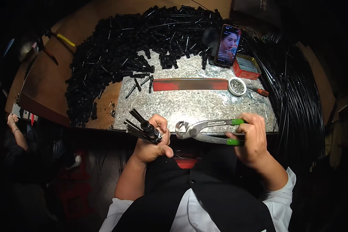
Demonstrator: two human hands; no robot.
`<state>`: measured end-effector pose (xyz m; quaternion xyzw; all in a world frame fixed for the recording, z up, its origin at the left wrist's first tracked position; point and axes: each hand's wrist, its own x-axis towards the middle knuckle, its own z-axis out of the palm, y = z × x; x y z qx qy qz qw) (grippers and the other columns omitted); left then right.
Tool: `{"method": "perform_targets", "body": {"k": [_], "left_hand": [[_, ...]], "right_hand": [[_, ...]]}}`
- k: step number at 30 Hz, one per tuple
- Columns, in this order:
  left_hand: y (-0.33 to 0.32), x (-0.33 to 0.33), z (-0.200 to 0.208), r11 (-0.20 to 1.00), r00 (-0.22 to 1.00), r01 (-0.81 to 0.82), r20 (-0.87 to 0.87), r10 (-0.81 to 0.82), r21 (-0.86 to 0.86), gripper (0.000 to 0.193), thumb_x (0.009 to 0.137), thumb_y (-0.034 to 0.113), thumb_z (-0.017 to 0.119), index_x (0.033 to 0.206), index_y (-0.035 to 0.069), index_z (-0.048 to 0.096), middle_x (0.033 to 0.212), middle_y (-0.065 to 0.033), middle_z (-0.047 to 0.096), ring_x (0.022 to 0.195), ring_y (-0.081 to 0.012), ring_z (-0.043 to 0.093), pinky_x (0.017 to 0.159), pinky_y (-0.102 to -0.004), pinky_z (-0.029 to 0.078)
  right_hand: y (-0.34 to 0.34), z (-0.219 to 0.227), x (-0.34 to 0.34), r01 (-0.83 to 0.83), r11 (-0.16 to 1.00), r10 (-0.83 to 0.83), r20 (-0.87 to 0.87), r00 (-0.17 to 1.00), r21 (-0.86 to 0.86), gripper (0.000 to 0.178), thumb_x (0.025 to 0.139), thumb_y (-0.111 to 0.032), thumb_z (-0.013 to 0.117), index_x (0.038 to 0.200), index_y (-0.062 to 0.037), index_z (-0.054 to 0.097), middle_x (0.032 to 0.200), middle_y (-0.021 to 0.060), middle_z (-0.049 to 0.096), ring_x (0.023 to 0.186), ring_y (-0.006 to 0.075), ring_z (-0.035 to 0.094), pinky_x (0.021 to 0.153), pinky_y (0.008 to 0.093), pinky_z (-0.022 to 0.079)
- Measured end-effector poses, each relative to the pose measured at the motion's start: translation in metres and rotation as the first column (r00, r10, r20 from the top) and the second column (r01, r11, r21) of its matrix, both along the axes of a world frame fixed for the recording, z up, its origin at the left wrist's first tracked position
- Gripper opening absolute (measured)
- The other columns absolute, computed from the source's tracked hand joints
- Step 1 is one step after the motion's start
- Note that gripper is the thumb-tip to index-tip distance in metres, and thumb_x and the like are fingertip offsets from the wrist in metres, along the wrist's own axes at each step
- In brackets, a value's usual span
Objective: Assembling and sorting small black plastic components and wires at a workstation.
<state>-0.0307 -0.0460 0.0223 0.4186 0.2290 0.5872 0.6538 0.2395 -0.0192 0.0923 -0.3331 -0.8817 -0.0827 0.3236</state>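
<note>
My left hand (152, 141) is clenched around a bundle of thin black plastic rods with a black cap (143, 128), their long axis running toward ten o'clock. My right hand (251, 141) grips the green-handled steel pincers (207, 130), jaws parted, just at three o'clock of the bundle.

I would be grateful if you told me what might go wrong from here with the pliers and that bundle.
1. The pliers have open jaws close to the left hand; a slip could pinch the thumb.
2. The left hand grips a fanned bundle of black rods off the table edge; one could slide out and drop to the floor.
3. The phone leans among the black parts pile with its screen lit, and may distract.
</note>
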Motion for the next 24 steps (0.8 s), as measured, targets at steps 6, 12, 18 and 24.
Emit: {"method": "perform_targets", "body": {"k": [6,12,18,24], "left_hand": [[-0.002,0.004,-0.003,0.996,0.975,-0.089,-0.204,0.091,0.022,0.075,0.053,0.035,0.086,0.1,0.007,0.035,0.057,0.0076,0.042,0.051,-0.0009,0.037,0.048,-0.0164,0.028],[-0.006,-0.001,-0.01,0.995,0.93,-0.103,-0.355,0.098,0.003,0.087,0.049,0.051,0.082,0.11,0.005,0.041,0.079,0.0001,0.055,0.068,-0.0063,0.052,0.057,-0.0175,0.037],[-0.005,0.01,-0.001,0.981,0.924,-0.169,-0.33,0.191,0.094,0.08,0.053,0.058,0.078,0.105,0.002,0.055,0.096,-0.0014,0.056,0.081,-0.0084,0.051,0.067,-0.0221,0.039],[-0.005,0.007,-0.001,0.983,0.893,-0.136,-0.414,0.177,0.127,0.075,0.054,0.062,0.075,0.097,0.002,0.061,0.092,-0.002,0.059,0.076,-0.0081,0.049,0.067,-0.0225,0.038]], "right_hand": [[0.003,0.004,-0.005,0.071,0.939,-0.143,0.194,0.971,0.335,0.021,0.079,-0.009,0.063,0.095,-0.0043,0.051,0.112,0.0138,0.056,0.109,0.03,0.055,0.101,0.0577,0.03],[0.004,0.005,-0.006,0.036,0.952,-0.108,0.224,0.969,0.305,0.019,0.08,-0.009,0.061,0.096,-0.0038,0.052,0.115,0.0138,0.054,0.113,0.0297,0.053,0.103,0.0607,0.026],[0.001,0.011,-0.004,-0.035,0.999,0.033,0.235,0.971,0.003,0.029,0.072,-0.007,0.07,0.09,-0.0002,0.048,0.103,0.0184,0.055,0.094,0.0316,0.057,0.085,0.0476,0.043],[-0.004,0.003,0.002,-0.111,0.978,0.145,0.194,0.97,-0.174,0.03,0.069,-0.006,0.072,0.082,-0.0014,0.045,0.086,0.0167,0.053,0.071,0.029,0.056,0.061,0.0378,0.046]]}}
